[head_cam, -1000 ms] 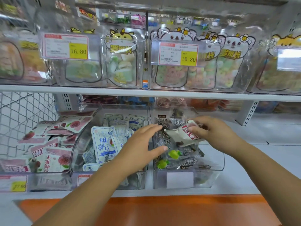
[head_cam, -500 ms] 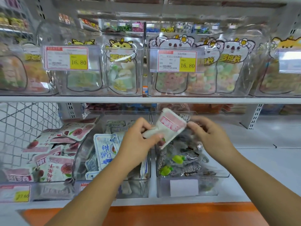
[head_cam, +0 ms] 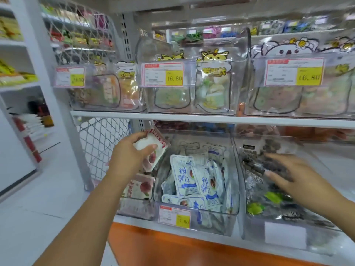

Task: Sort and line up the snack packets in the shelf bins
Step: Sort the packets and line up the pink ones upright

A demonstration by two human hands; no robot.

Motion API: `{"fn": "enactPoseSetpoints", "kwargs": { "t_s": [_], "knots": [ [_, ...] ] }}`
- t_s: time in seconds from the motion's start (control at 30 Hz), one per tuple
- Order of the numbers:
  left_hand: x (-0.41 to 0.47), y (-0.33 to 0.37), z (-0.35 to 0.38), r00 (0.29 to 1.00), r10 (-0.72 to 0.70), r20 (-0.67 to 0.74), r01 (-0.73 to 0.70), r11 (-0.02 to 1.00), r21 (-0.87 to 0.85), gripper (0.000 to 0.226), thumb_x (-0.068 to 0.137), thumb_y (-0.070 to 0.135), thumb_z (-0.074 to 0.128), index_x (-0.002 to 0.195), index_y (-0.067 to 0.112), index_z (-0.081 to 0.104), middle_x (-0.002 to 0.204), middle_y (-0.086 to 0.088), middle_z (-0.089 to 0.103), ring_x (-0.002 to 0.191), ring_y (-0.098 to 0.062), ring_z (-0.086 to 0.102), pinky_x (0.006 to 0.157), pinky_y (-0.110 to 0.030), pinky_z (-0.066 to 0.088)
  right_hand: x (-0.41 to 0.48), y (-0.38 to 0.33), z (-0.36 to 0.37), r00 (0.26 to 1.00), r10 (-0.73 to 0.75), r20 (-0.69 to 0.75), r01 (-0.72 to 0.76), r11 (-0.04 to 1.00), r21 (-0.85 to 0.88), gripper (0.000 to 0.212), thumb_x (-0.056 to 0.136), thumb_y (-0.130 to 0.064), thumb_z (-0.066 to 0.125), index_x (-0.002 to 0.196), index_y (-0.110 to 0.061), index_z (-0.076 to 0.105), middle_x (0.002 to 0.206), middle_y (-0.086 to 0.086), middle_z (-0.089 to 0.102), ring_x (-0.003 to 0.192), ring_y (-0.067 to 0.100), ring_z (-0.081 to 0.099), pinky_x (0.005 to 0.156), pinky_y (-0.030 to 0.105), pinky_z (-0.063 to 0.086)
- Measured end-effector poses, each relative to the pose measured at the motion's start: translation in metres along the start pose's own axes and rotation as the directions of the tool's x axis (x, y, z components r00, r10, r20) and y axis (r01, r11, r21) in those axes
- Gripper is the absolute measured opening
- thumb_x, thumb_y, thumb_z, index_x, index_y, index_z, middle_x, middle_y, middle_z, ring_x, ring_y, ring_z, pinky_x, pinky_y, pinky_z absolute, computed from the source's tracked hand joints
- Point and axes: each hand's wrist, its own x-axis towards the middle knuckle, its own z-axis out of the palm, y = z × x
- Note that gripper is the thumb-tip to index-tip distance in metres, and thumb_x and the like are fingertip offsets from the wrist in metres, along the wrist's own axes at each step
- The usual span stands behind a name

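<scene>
- The white-and-pink snack packet (head_cam: 151, 150) was up in the air, just left of the middle bin (head_cam: 215, 227) and above its rim, tilted, over the neighbouring left-hand bin (head_cam: 134, 208).
- From my remote seat I saw the left hand (head_cam: 130, 156) gripping that packet, thumb across its face and fingers curled behind it.
- The right hand (head_cam: 294, 177) reached to the right of the middle bin, fingers straight and spread over the dark packets (head_cam: 269, 189) in the right-hand bin (head_cam: 284, 239). It was motion-blurred, and I could not tell whether it touched them.
- Blue-and-white packets (head_cam: 194, 181) stood in loose rows inside the middle bin, which had a yellow price tag (head_cam: 174, 216) reading 17.80 on its front.
- Pink fruit-print packets (head_cam: 138, 187) lay in the bin to its left, below the held packet.
- Farther left of the middle bin stood a white wire mesh panel (head_cam: 101, 143).
- Above it ran a white shelf (head_cam: 192, 119) carrying clear bins of cartoon-topped bags, one tagged 16.80 (head_cam: 163, 74).
- Below it was an orange base panel (head_cam: 172, 244).
</scene>
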Motion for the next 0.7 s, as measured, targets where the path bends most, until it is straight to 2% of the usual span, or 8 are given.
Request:
{"fn": "enactPoseSetpoints", "kwargs": {
  "t_s": [0.07, 0.13, 0.23, 0.37, 0.47, 0.53, 0.6, 0.7],
  "knots": [
    [0.0, -0.021, 0.002, 0.998, 0.057, -0.03, -0.051, 0.986, 0.161, 0.055, 0.078, 0.026, 0.079, 0.129, 0.026, 0.057, 0.119, -0.003, 0.06, 0.09, -0.02, 0.062, 0.075, -0.032, 0.05, -0.002, -0.009, 0.004, 0.999, -0.028, 0.022, 0.027, 0.999, 0.025, 0.055, 0.088, -0.046, 0.055, 0.14, -0.036, 0.042, 0.141, -0.001, 0.049, 0.126, 0.019, 0.048, 0.103, 0.033, 0.038],
    [0.002, -0.043, 0.01, 0.995, 0.09, 0.03, -0.095, 0.945, 0.313, 0.058, 0.074, 0.04, 0.077, 0.127, 0.033, 0.055, 0.119, -0.005, 0.06, 0.098, -0.027, 0.06, 0.084, -0.042, 0.05, -0.005, -0.016, 0.007, 0.997, -0.055, 0.052, 0.053, 0.998, 0.03, 0.055, 0.088, -0.046, 0.054, 0.141, -0.034, 0.042, 0.143, -0.003, 0.047, 0.13, 0.017, 0.044, 0.107, 0.033, 0.034],
    [0.006, -0.066, 0.019, 0.984, 0.078, 0.159, -0.123, 0.948, 0.295, 0.054, 0.072, 0.065, 0.057, 0.121, 0.044, 0.054, 0.112, -0.002, 0.066, 0.092, -0.029, 0.066, 0.075, -0.049, 0.057, -0.01, -0.02, 0.012, 0.994, -0.07, 0.088, 0.072, 0.997, -0.015, 0.054, 0.09, -0.046, 0.051, 0.142, -0.034, 0.041, 0.144, -0.005, 0.045, 0.133, 0.013, 0.038, 0.109, 0.028, 0.028],
    [0.006, -0.038, 0.027, 0.987, 0.128, 0.097, -0.157, 0.898, 0.411, 0.044, 0.092, 0.05, 0.049, 0.129, 0.027, 0.058, 0.132, -0.008, 0.057, 0.126, -0.036, 0.045, 0.106, -0.049, 0.037, -0.013, -0.015, -0.005, 0.993, -0.074, 0.089, 0.074, 0.997, 0.002, 0.043, 0.093, -0.038, 0.055, 0.136, -0.037, 0.048, 0.14, -0.011, 0.047, 0.129, 0.009, 0.042, 0.103, 0.022, 0.03],
    [-0.006, 0.011, 0.033, 0.943, 0.322, 0.085, -0.331, 0.882, 0.336, 0.042, 0.093, 0.044, 0.055, 0.125, 0.017, 0.061, 0.128, -0.009, 0.058, 0.122, -0.031, 0.046, 0.101, -0.043, 0.037, -0.012, -0.002, -0.033, 0.992, -0.014, 0.125, 0.009, 0.999, 0.035, 0.027, 0.092, -0.028, 0.062, 0.116, -0.04, 0.063, 0.116, -0.018, 0.059, 0.098, 0.002, 0.058, 0.081, 0.012, 0.039],
    [-0.025, 0.048, 0.046, 0.883, 0.432, 0.184, -0.464, 0.861, 0.208, 0.042, 0.094, 0.047, 0.052, 0.127, 0.022, 0.06, 0.127, -0.001, 0.058, 0.121, -0.022, 0.048, 0.1, -0.035, 0.037, -0.013, 0.006, -0.049, 0.978, 0.041, 0.203, -0.06, 0.994, 0.088, 0.02, 0.089, -0.029, 0.066, 0.096, -0.049, 0.065, 0.103, -0.017, 0.068, 0.082, 0.01, 0.067, 0.076, 0.023, 0.053],
    [-0.05, 0.078, 0.068, 0.769, 0.528, 0.36, -0.599, 0.792, 0.118, 0.047, 0.093, 0.053, 0.046, 0.133, 0.03, 0.055, 0.14, 0.008, 0.05, 0.131, -0.012, 0.04, 0.108, -0.026, 0.027, -0.015, 0.013, -0.056, 0.943, 0.068, 0.327, -0.097, 0.993, 0.072, 0.022, 0.085, -0.034, 0.071, 0.093, -0.052, 0.063, 0.108, -0.013, 0.069, 0.091, 0.015, 0.068, 0.08, 0.033, 0.056],
    [-0.076, 0.097, 0.106, 0.604, 0.537, 0.589, -0.692, 0.72, 0.053, 0.057, 0.093, 0.06, 0.041, 0.145, 0.038, 0.036, 0.156, 0.018, 0.023, 0.144, -0.003, 0.015, 0.115, -0.023, 0.01, -0.019, 0.022, -0.046, 0.82, 0.11, 0.561, -0.077, 0.994, -0.082, 0.055, 0.08, -0.048, 0.072, 0.13, -0.045, 0.051, 0.137, -0.018, 0.044, 0.126, 0.007, 0.045, 0.099, 0.021, 0.036]
  ]
}}
